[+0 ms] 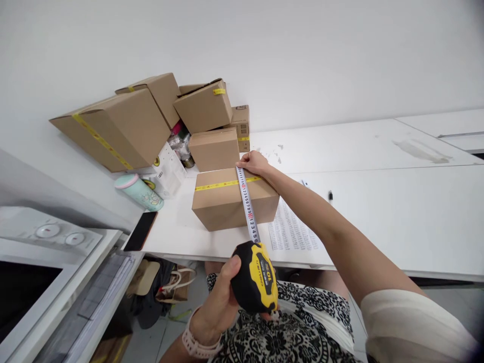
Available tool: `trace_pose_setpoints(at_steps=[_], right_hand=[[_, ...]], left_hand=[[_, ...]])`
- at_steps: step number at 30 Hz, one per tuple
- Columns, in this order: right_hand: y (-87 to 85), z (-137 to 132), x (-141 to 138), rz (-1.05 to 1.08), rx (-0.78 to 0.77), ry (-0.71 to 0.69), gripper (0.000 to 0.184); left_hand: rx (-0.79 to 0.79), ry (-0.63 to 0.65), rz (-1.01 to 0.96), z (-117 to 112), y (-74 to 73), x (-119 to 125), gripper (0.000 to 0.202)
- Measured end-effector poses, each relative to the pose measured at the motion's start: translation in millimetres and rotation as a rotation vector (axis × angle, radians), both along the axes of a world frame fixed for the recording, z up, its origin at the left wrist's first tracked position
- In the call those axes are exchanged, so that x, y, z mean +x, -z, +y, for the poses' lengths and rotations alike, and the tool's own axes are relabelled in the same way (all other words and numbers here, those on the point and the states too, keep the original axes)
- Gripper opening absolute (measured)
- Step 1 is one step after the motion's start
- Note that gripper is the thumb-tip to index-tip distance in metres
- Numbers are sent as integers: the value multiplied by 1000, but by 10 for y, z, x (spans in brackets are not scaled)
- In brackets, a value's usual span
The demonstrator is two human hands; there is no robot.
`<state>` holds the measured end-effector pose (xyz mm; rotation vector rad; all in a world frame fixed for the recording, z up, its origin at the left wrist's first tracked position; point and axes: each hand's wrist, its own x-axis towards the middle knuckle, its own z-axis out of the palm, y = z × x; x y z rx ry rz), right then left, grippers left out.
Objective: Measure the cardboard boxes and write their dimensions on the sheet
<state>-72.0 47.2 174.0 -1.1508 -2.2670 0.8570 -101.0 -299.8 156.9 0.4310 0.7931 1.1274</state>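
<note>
The case [254, 278] of the tape measure should feel compact, hard and fairly weighty for its size; its black parts look like rubber and ought to grip well, so the flanks are the place to take hold, as the left hand [221, 298] does. That hand is wrapped around the case, thumb along the black side, with the other fingers mostly hidden beneath. The blade [247, 204] is probably thin springy metal, stiff lengthwise but apt to buckle if pushed sideways, and its edges may be sharp, so its very end is the safer hold. The right hand [255, 162] has thumb and fingertip pinched on that end; whether they also press on the cardboard is unclear. The box [223, 209] looks like stiff but dentable card, best held by opposite sides; its weight cannot be told. The case sits in the left palm, and the blade runs forward from it, across the top of the box, to the right hand. The box lies beyond the left hand and just on the near side of the right, with a sheet [293, 232] under the right forearm and a phone [140, 231] out to the left of the left hand.
</note>
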Motion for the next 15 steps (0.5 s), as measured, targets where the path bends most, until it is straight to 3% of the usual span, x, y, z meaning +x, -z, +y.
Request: trace_pose_setpoints(at_steps=[7, 15], right_hand=[[-17, 5, -16, -68, 33, -15, 22], [-14, 0, -15, -69, 39, -17, 23]], left_hand=[[-29, -77, 42, -6, 27, 69, 69], [-19, -62, 28, -13, 6, 64, 72]])
